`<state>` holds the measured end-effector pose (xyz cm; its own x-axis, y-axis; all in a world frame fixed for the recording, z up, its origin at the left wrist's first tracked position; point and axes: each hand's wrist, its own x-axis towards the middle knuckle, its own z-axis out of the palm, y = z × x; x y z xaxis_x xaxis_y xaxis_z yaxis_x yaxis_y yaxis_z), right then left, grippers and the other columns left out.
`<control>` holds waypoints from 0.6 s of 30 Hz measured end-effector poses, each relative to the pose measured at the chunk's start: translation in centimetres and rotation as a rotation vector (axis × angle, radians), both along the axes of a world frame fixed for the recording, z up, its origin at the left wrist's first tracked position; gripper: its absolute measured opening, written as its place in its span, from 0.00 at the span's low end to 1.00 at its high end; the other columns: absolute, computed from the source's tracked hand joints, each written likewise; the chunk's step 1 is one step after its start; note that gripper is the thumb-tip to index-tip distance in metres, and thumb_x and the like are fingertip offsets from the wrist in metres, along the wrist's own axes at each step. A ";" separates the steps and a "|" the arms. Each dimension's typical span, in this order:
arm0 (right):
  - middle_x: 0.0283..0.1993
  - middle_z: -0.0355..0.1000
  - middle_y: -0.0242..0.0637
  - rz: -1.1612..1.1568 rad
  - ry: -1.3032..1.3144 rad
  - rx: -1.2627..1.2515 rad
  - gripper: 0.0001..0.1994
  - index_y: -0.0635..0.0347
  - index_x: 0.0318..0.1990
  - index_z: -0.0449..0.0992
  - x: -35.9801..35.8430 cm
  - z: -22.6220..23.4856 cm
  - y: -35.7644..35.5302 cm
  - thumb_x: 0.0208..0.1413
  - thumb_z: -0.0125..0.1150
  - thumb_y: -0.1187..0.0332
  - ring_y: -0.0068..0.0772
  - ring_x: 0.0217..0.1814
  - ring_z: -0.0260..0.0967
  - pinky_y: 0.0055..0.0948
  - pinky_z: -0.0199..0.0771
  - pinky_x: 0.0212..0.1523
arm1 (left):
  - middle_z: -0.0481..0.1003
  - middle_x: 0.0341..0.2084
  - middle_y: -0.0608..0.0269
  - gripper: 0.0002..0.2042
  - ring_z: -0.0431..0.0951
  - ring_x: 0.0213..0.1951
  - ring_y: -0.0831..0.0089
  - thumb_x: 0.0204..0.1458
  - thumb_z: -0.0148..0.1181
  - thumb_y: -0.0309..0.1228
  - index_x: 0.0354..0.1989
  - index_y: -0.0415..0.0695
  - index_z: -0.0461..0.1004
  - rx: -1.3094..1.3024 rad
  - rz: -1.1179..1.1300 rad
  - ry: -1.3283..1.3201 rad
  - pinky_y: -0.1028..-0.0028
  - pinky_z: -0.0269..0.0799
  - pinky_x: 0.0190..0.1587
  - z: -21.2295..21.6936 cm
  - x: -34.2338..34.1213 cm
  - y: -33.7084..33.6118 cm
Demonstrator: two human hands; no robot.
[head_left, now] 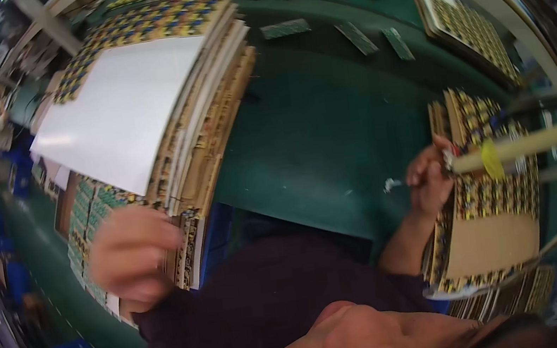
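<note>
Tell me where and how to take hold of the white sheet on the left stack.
I'd pinch the white sheet at its near corner, coming from the person's side with the left hand, thumb on top. That corner is bare and nearest, while rows of small parts crowd the far end.

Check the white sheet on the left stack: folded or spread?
Spread. The white sheet lies flat atop the left stack; its broad, smooth face shows no fold, with rows of small parts along its far side.
</note>
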<state>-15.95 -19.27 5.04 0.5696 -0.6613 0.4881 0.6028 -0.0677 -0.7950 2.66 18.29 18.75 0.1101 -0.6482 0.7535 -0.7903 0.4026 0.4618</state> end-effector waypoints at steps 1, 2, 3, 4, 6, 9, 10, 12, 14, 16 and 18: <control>0.24 0.60 0.32 -0.019 0.028 0.004 0.24 0.66 0.56 0.60 0.0 0.5 0.3 0.56 0.58 0.64 0.19 0.17 0.55 0.19 0.59 0.16 | 0.76 0.35 0.51 0.16 0.77 0.38 0.58 0.48 0.58 0.27 0.46 0.38 0.71 0.108 -0.218 -0.008 0.63 0.72 0.42 -1.2 0.1 -2.0; 0.25 0.60 0.32 -0.039 0.056 0.007 0.24 0.67 0.56 0.59 0.1 0.8 0.6 0.56 0.57 0.64 0.19 0.18 0.55 0.19 0.60 0.16 | 0.76 0.36 0.51 0.15 0.77 0.39 0.57 0.48 0.58 0.28 0.45 0.38 0.71 0.221 -0.231 0.065 0.64 0.72 0.43 -3.2 0.0 -4.4; 0.25 0.60 0.32 -0.055 0.092 -0.012 0.24 0.67 0.56 0.59 0.1 0.9 0.5 0.56 0.56 0.64 0.19 0.18 0.55 0.19 0.61 0.17 | 0.75 0.38 0.51 0.15 0.76 0.40 0.57 0.49 0.58 0.29 0.45 0.39 0.71 0.337 -0.237 0.135 0.64 0.71 0.43 -5.2 -0.4 -7.2; 0.26 0.60 0.32 -0.061 0.128 -0.029 0.24 0.68 0.57 0.58 0.1 1.1 0.4 0.56 0.56 0.65 0.19 0.18 0.55 0.20 0.61 0.17 | 0.75 0.39 0.51 0.15 0.76 0.42 0.57 0.50 0.57 0.30 0.46 0.39 0.71 0.397 -0.217 0.159 0.64 0.70 0.45 -7.0 -0.4 -10.4; 0.26 0.61 0.33 -0.046 0.127 -0.063 0.24 0.68 0.57 0.58 -0.4 1.7 0.6 0.57 0.55 0.65 0.19 0.19 0.57 0.20 0.63 0.18 | 0.74 0.42 0.52 0.15 0.74 0.46 0.58 0.51 0.55 0.30 0.47 0.38 0.71 0.512 -0.182 0.164 0.66 0.68 0.49 -9.8 -0.4 -16.2; 0.26 0.62 0.34 -0.076 0.156 -0.042 0.26 0.69 0.57 0.58 -1.0 1.4 -0.3 0.56 0.57 0.64 0.19 0.19 0.58 0.21 0.64 0.18 | 0.73 0.43 0.53 0.15 0.72 0.48 0.59 0.51 0.55 0.30 0.47 0.39 0.70 0.518 -0.167 0.142 0.68 0.67 0.51 -15.1 2.6 -25.7; 0.26 0.62 0.34 -0.095 0.163 -0.043 0.26 0.69 0.56 0.57 -1.1 1.2 -0.6 0.56 0.58 0.64 0.19 0.19 0.58 0.21 0.64 0.18 | 0.72 0.43 0.53 0.14 0.72 0.48 0.58 0.51 0.54 0.29 0.47 0.40 0.71 0.528 -0.124 0.118 0.68 0.66 0.51 -16.0 3.5 -28.6; 0.25 0.62 0.35 -0.134 0.153 -0.007 0.27 0.69 0.56 0.58 -1.2 1.0 -0.8 0.55 0.59 0.63 0.20 0.17 0.57 0.20 0.63 0.17 | 0.72 0.44 0.52 0.14 0.72 0.48 0.57 0.50 0.53 0.28 0.45 0.42 0.71 0.515 -0.059 -0.004 0.66 0.66 0.52 -17.8 6.1 -33.9; 0.24 0.61 0.34 -0.154 0.139 0.005 0.26 0.68 0.56 0.58 -1.4 0.6 -1.3 0.54 0.59 0.65 0.19 0.16 0.55 0.19 0.61 0.15 | 0.72 0.44 0.51 0.13 0.71 0.48 0.55 0.48 0.52 0.26 0.44 0.42 0.72 0.483 0.017 -0.132 0.64 0.66 0.52 -19.3 9.3 -39.3; 0.23 0.61 0.34 -0.158 0.097 -0.032 0.24 0.67 0.56 0.58 -1.6 0.3 -1.8 0.55 0.57 0.66 0.19 0.15 0.54 0.18 0.60 0.15 | 0.72 0.45 0.50 0.14 0.70 0.49 0.53 0.47 0.50 0.25 0.44 0.43 0.72 0.515 0.126 -0.183 0.62 0.65 0.53 -19.6 12.2 -44.4; 0.23 0.61 0.34 -0.168 0.060 0.008 0.24 0.66 0.56 0.58 -1.8 -0.3 -2.2 0.55 0.56 0.67 0.18 0.15 0.54 0.17 0.59 0.14 | 0.72 0.46 0.51 0.17 0.69 0.51 0.54 0.46 0.49 0.24 0.47 0.45 0.72 0.545 0.238 -0.206 0.61 0.65 0.54 -19.0 14.0 -49.3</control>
